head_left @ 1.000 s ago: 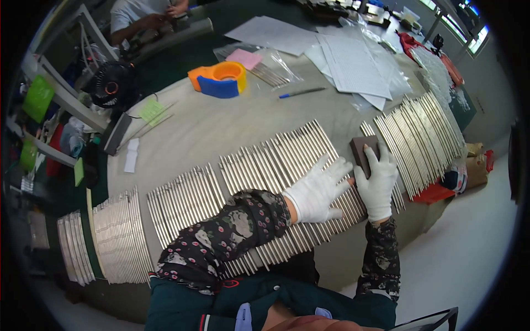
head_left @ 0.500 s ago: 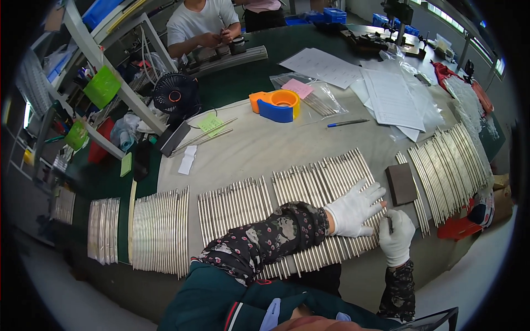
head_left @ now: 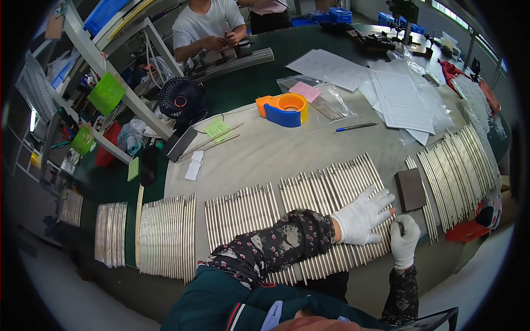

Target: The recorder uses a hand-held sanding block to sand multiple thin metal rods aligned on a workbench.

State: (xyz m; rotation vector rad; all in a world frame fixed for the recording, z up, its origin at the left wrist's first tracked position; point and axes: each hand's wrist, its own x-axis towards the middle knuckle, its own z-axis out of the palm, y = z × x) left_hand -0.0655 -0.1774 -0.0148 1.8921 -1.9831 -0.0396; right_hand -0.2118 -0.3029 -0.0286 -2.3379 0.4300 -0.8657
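Observation:
My left hand (head_left: pixel 361 218), in a white glove with a bare fingertip showing, lies spread over a row of slim silvery metal rods (head_left: pixel 309 190). Its forearm, in a dark floral sleeve, crosses the rods from the left. Close to the right edge of that row is my right hand (head_left: pixel 404 241), also gloved, with its fingers curled in; whatever they may hold is hidden. A dark brown rectangular block (head_left: pixel 409 190) sits just beyond my right hand, beside a few separate rods (head_left: pixel 428 212).
More rods lie in rows at the right (head_left: pixel 458 174) and left (head_left: pixel 168 234), with a wrapped bundle (head_left: pixel 110 234) farther left. Beyond are an orange-and-blue tape dispenser (head_left: pixel 282 109), a pen (head_left: pixel 356 127), papers (head_left: pixel 400 96) and a fan (head_left: pixel 181 99). A co-worker (head_left: pixel 207 27) sits across the table.
The whole view has shifted slightly, so things sit farther right in the picture. My left hand stays spread on the rods; my right hand remains curled beside them.

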